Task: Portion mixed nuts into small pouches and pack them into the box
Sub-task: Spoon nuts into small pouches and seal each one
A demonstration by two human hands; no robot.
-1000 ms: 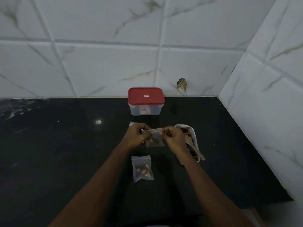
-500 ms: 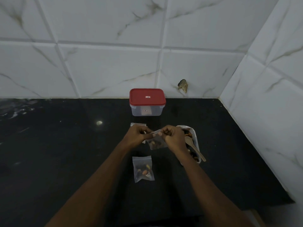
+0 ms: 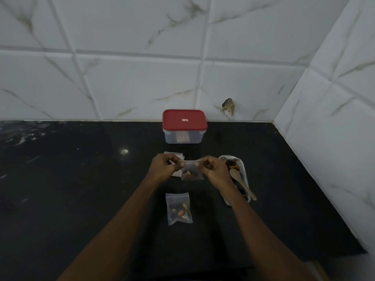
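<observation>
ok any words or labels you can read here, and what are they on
No text can be read.
Lid: small white logo patch, too small to read.
Box front: small sticker, too blurred to read.
Held pouch and lying pouch: no print shows.

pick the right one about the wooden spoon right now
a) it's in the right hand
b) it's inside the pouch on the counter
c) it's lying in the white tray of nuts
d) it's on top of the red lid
c: the wooden spoon lies in the white tray of nuts with its handle jutting over the near rim, while the left hand and right hand both pinch the top of a filled pouch.
</observation>
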